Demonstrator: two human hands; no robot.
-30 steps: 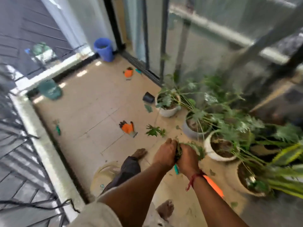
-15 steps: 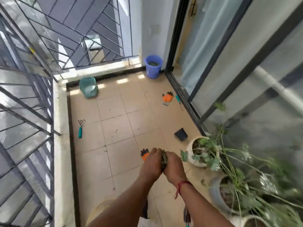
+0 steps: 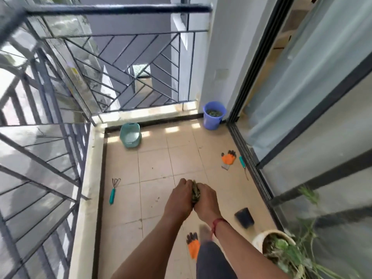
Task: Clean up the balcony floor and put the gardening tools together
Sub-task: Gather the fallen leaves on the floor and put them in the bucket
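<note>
1. Head view, lower centre of the frame: holds a clump of leaves (image 3: 195, 191) squeezed between left hand (image 3: 179, 198) and right hand (image 3: 207, 200), palms facing each other, well above the floor (image 3: 155, 162).
2. Fingers (image 3: 184, 183) curled in and pressed around the clump on both sides. Shows only as a ragged top edge between the knuckles.
3. Up and to the right of the hands, in the far corner beside the sliding-door track: blue bucket (image 3: 214, 115), upright, mouth open, green litter already inside. Probably the place for this handful.
4. Lies roughly along the line of the forearms, tilted slightly right, and well apart from the hands. Calls for walking forward before any release. Right hand on the bucket's side, though scarcely nearer.
5. Near that path, at right by the track: orange glove (image 3: 228, 158) and teal-handled tool (image 3: 242, 162), just beside each other.
6. Left for gathering: hand rake (image 3: 113, 190) at middle left, long axis up-down in the frame, tines upward, and a second glove (image 3: 193, 246) at bottom centre. Teal basket (image 3: 130, 135) against the far kerb, likely the collecting point.
</note>
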